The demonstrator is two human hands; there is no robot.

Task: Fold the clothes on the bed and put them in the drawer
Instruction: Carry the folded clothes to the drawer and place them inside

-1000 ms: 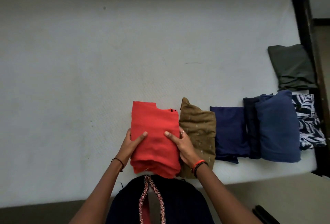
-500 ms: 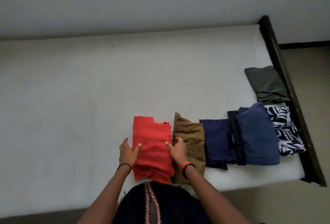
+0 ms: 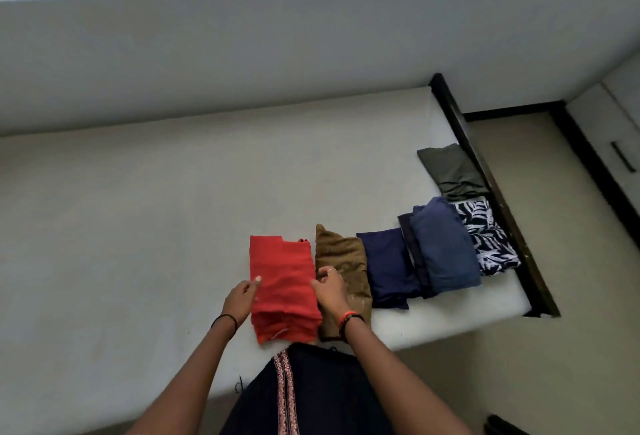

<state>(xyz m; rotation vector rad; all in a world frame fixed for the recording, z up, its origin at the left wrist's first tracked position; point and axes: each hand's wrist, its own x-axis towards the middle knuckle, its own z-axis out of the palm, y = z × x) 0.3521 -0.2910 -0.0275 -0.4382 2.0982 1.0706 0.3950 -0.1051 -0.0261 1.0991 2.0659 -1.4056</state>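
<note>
"What are the hands doing?"
"The left hand point(image 3: 241, 297) and right hand point(image 3: 331, 292) hold the folded red cloth point(image 3: 282, 278) on the bed point(image 3: 138, 226). The fingers point(image 3: 328, 273) are curled at its side edges, thumbs on top."
"And nearby?"
"Just right of the right fingers, a brown cloth point(image 3: 348, 256) touches the red one. Further right lie a navy cloth point(image 3: 388, 268), a blue cloth point(image 3: 445, 247) and a leaf-print cloth point(image 3: 486, 239)."

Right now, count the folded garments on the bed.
7: red garment between left hand and right hand, then brown, navy, a dark one half under the blue, leaf print, olive behind it. Others may be hidden.
</note>
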